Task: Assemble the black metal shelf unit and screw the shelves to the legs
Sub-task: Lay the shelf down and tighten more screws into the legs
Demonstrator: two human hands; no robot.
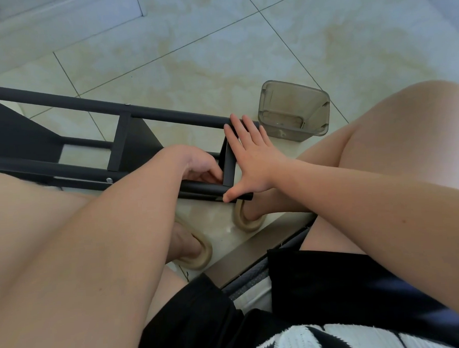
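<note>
Seated above a pale tiled floor (pixel 218 56), a person works on the black metal shelf unit (pixel 168 116), which lies on its side across the tiles and passes just beside the left knee. Its two upper legs run from the left edge of the picture toward the middle, with a middle shelf (pixel 119 144) standing on edge between them and an end shelf (pixel 229 164) closing the frame near the hands. A silver screw head (pixel 109 180) shows on the near leg (pixel 197 187) where the middle shelf meets it, and a second one (pixel 126 104) sits on the far leg.

The right hand (pixel 251 162) lies flat and spread over the end of the unit: its straight fingers (pixel 237 128) reach up to the far leg's tip, the palm covers the end shelf, and the thumb (pixel 230 196) presses on the tip of the near leg. The left hand (pixel 193 162) reaches in from the other side, its fingers curled into the inside corner where the near leg and the end shelf meet (whether they pinch anything there cannot be told, as the fingertips are hidden behind the metal).

A translucent grey plastic container (pixel 266 106) stands on the floor just beyond the end of the unit, near the right knee; small items lie in its bottom, too blurred to name. Below the unit, both feet wear beige slippers (pixel 198 256).
</note>
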